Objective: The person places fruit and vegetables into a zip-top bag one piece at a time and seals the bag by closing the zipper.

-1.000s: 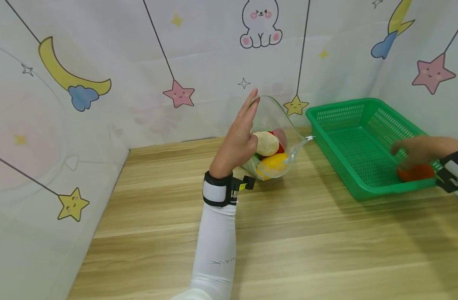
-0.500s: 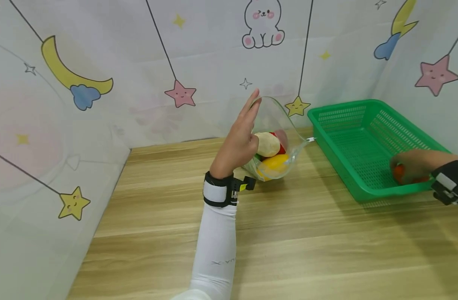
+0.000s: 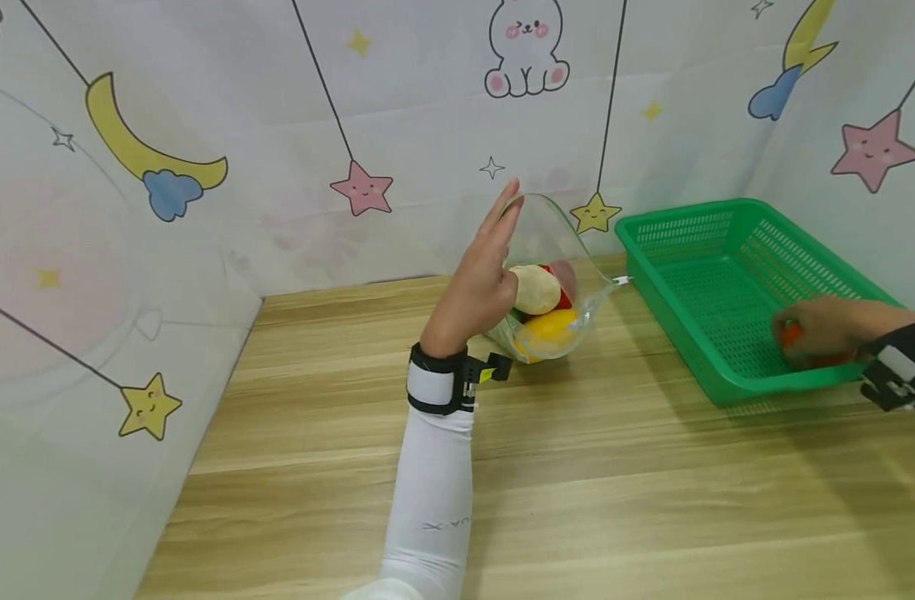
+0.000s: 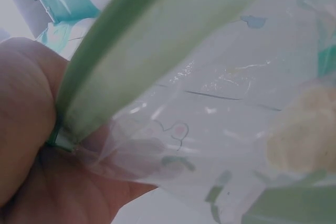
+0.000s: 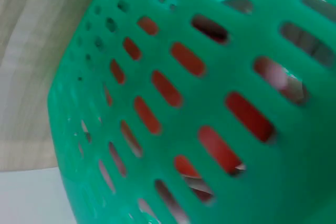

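Observation:
In the head view my left hand (image 3: 472,287) holds the rim of a clear zip bag (image 3: 577,250). The left wrist view has the bag's green-tinted edge (image 4: 100,61) pinched between thumb and fingers. Inside the bag lie a beige rounded piece (image 3: 536,289), a yellow piece (image 3: 551,327) and something red behind them. Far to the right, my right hand (image 3: 821,329) reaches into a green plastic basket (image 3: 671,325) and curls its fingers round an orange-red object (image 3: 791,335). Most of that object is hidden by the hand; red shows through the basket's slots in the right wrist view.
The bag stands mouth-up on a wood-grain table (image 3: 337,433), its white zip slider (image 3: 622,281) close to the basket's left wall. A white printed cloth (image 3: 420,100) hangs behind the table and along both sides.
My right hand has moved slightly left within the basket and closed its fingers round the orange-red object. The left hand and the bag have stayed where they were.

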Demonstrator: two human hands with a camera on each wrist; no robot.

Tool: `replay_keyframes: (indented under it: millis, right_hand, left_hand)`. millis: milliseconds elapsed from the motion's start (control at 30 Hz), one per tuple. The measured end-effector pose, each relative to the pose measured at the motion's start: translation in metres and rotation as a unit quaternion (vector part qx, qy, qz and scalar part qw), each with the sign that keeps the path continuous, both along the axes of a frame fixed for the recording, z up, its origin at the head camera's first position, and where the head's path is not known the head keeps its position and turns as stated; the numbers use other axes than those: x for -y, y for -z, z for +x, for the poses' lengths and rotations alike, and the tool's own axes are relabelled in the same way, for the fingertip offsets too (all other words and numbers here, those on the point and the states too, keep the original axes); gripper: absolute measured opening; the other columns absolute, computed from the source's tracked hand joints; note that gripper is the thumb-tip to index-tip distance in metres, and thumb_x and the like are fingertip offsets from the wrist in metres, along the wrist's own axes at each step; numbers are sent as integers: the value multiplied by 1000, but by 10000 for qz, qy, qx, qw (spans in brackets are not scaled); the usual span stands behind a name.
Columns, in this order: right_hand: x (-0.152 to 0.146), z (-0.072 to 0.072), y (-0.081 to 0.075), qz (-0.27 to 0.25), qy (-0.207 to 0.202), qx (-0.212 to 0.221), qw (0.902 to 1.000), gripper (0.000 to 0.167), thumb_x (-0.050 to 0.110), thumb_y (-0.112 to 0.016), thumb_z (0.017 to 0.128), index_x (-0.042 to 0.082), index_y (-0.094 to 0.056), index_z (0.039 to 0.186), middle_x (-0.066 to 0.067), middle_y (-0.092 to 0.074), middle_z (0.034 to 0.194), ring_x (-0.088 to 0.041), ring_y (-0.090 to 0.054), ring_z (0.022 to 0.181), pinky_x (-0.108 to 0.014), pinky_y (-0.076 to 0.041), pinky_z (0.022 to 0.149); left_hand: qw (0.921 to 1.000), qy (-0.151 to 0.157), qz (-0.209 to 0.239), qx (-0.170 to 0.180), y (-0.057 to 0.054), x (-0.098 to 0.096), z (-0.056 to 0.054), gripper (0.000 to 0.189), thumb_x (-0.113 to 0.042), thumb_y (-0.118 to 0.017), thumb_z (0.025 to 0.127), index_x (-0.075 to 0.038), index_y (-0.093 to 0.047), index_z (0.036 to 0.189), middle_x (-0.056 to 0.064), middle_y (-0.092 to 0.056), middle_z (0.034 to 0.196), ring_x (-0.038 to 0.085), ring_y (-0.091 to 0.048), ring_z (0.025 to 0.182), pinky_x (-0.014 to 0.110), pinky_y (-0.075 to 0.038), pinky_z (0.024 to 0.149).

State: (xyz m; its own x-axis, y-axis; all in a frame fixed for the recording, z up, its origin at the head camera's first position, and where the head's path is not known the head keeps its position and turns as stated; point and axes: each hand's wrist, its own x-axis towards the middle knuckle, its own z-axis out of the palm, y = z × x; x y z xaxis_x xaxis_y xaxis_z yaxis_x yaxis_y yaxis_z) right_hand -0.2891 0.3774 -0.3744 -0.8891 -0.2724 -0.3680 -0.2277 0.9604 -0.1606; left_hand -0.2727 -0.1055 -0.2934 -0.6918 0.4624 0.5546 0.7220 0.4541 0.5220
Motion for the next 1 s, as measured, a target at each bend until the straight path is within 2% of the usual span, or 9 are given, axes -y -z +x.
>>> replay_keyframes:
  millis: [100, 233, 367, 500, 700, 867, 933, 1000]
  right_hand:
    - [1, -2, -6, -236, 136, -296, 9992, 35, 22, -70, 83, 8, -59, 113, -14, -54, 83, -24, -57, 60, -33, -52, 43]
    - [2, -6, -20, -201, 154, -785, 9966, 37, 21, -72, 83, 7, -57, 113, -14, -54, 79, -24, -56, 58, -33, -52, 42]
    - [5, -9, -37, -94, 185, -1090, 9938, 41, 21, -73, 83, 3, -57, 116, -17, -55, 79, -24, -57, 56, -33, -53, 43]
    - [11, -12, -55, -151, 277, -1426, 9893, 43, 20, -72, 84, -3, -58, 118, -20, -57, 82, -24, -56, 54, -33, -53, 44]
    - [28, -17, -83, -193, 334, -2194, 9749, 41, 22, -72, 87, -3, -59, 116, -24, -60, 85, -24, -55, 56, -35, -48, 48]
    - [48, -16, -101, -395, 297, -2793, 9589, 41, 23, -72, 87, -1, -60, 118, -30, -63, 95, -30, -56, 66, -36, -43, 51]
    - [57, -14, -107, -512, 290, -2973, 9530, 40, 23, -72, 88, 1, -60, 119, -32, -63, 100, -34, -55, 71, -36, -41, 52]
    - [67, -11, -113, -662, 280, -3138, 9468, 40, 24, -71, 89, 2, -60, 120, -33, -62, 104, -38, -53, 77, -36, -40, 53]
  left_hand:
    - [10000, 25, -13, 18, -1, -1, 0, 81, 25, -32, 80, 3, -24, 158, 6, -5, 172, 14, -13, 158, 28, -45, 101]
    - [10000, 33, -22, 32, -1, -1, 0, 81, 25, -32, 80, 3, -24, 158, 5, -5, 172, 15, -13, 158, 29, -43, 108]
    - [10000, 31, -35, 19, 0, -1, 0, 80, 25, -32, 81, 4, -25, 157, 4, -4, 172, 15, -12, 158, 28, -44, 103]
    - [10000, 44, -36, -7, 0, -2, 0, 79, 25, -32, 81, 4, -25, 157, 5, -4, 172, 15, -12, 158, 30, -45, 103]
    - [10000, 30, -17, 5, -1, -2, 1, 80, 25, -33, 81, 4, -25, 157, 5, -4, 172, 15, -11, 158, 32, -45, 102]
    - [10000, 9, -10, 75, -1, -1, 1, 79, 25, -34, 81, 4, -25, 157, 3, -4, 172, 15, -12, 158, 32, -41, 115]
    - [10000, 5, -14, 73, -1, -1, 2, 79, 25, -34, 81, 4, -25, 157, 3, -4, 172, 15, -12, 158, 33, -41, 115]
    - [10000, 10, -8, 50, -2, -1, 2, 79, 25, -34, 81, 4, -25, 157, 4, -4, 172, 15, -13, 158, 31, -45, 110]
